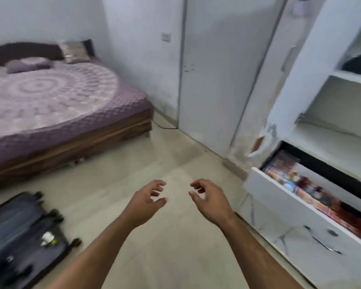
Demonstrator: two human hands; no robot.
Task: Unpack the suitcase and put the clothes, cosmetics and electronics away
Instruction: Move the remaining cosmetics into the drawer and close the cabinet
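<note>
Left hand [148,202] and right hand [209,200] raised over the pale floor, fingers loosely curled, holding nothing, dark grey wheeled suitcase [19,236] lower left, white pulled-out drawer [279,205] holding blurred, possibly packaged, items.

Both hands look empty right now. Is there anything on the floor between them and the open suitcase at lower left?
Nothing visible. The left hand and right hand hang empty over bare floor, and only that floor lies between them and the suitcase. The bed sits farther back, off that line.
</note>
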